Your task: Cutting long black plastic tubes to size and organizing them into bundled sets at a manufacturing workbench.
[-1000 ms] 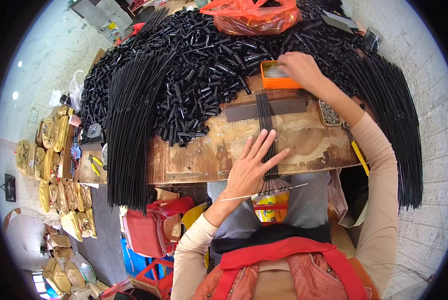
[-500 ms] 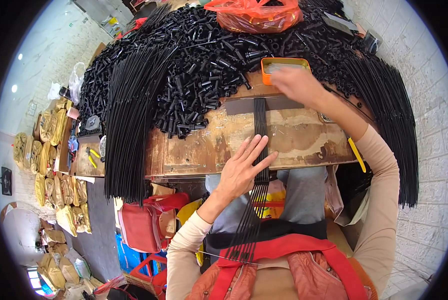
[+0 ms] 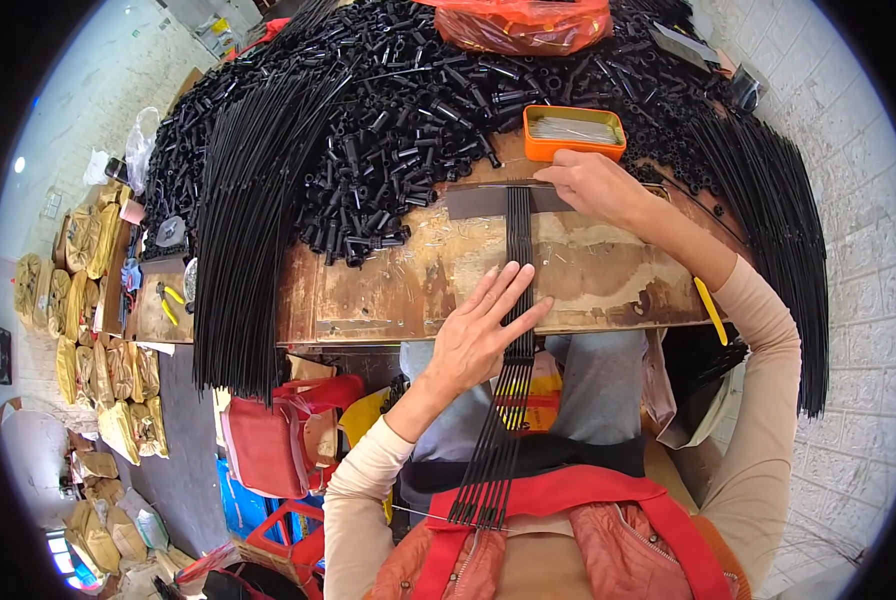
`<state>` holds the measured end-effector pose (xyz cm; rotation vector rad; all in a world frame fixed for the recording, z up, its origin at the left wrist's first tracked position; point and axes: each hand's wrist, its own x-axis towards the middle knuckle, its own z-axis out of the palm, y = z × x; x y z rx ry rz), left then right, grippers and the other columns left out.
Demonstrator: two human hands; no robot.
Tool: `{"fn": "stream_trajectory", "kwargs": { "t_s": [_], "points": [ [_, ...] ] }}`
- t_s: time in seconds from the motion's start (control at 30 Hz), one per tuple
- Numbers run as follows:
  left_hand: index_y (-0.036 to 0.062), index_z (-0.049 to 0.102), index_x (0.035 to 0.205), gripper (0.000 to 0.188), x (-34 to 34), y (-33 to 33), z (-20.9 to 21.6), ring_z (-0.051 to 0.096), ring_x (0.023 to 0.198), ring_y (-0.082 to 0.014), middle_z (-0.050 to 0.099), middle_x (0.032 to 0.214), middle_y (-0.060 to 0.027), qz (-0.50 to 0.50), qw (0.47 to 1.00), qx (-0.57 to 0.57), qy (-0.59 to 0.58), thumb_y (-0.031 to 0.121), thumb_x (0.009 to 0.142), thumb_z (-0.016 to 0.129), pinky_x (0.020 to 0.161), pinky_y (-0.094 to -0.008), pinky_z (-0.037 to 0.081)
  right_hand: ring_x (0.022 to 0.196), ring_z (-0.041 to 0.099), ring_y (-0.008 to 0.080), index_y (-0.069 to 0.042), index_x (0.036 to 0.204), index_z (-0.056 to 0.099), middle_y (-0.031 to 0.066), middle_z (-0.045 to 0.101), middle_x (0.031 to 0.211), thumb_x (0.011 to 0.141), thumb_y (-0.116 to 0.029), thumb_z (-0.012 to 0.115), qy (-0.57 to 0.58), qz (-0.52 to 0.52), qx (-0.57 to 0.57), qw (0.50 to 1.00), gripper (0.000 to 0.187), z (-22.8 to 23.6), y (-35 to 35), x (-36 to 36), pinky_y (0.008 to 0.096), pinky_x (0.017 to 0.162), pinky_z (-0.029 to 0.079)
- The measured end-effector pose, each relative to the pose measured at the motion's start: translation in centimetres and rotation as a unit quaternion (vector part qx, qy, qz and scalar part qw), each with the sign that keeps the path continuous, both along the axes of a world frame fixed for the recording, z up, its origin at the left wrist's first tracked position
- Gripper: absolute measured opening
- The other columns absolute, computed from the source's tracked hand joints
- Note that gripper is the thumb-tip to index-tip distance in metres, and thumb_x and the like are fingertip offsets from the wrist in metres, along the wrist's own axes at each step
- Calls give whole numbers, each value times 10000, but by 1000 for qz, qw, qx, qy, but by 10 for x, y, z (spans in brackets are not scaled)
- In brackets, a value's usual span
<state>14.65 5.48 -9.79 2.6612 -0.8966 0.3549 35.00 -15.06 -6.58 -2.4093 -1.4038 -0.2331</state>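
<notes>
A narrow row of thin black rods (image 3: 519,225) runs from the workbench over its front edge toward my chest, where the rods fan out. My left hand (image 3: 473,338) lies flat across them, fingers stretched. At their far ends, by a dark flat strip (image 3: 476,204), my right hand (image 3: 596,188) is pinched closed; whatever its fingertips hold is too fine to make out. Just beyond it stands an orange tin (image 3: 573,152) with thin silvery pins (image 3: 572,130) inside. A thin wire (image 3: 415,512) crosses near the rods' lower ends.
Black tubular parts (image 3: 408,150) are heaped across the back, beneath a red plastic bag (image 3: 523,28). Bundles of long black rods hang over the bench at left (image 3: 243,250) and right (image 3: 768,220). Yellow-handled pliers (image 3: 171,302) lie left; another yellow handle (image 3: 710,310) juts out at right.
My right hand has come from over the orange tin down to the far ends of the rods, uncovering the pins. My left hand stays flat on the rods. The view has shifted slightly.
</notes>
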Motion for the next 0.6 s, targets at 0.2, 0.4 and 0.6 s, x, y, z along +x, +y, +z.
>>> {"fn": "stream_trajectory", "kwargs": {
  "t_s": [0.2, 0.4, 0.6],
  "points": [
    [195, 540, 1352, 764, -1, 0, 0, 363, 1391, -316, 368, 1506, -157, 4, 1000, -3, 0, -39, 625, 545, 1146, -445, 305, 801, 619, 345, -34, 1006, 669, 136, 588, 845, 814, -25, 599, -8, 25, 17, 1000, 205, -5, 9, 6, 429, 729, 506],
    [193, 545, 1349, 757, 0, -1, 1, 363, 1390, -318, 369, 1504, -159, 6, 1000, -10, 8, -40, 629, 539, 1147, -445, 303, 841, 623, 327, -6, 918, 623, 125, 615, 846, 835, -46, 621, 61, 42, 81, 994, 93, -6, 18, 16, 401, 735, 495],
    [190, 546, 1347, 754, -1, -1, 1, 366, 1387, -321, 378, 1498, -162, 4, 1000, -7, 2, -40, 629, 535, 1148, -446, 302, 834, 627, 329, -9, 908, 601, 121, 622, 851, 850, -64, 621, 36, 36, 94, 994, 83, -10, 17, 11, 400, 736, 496]
  ]
}}
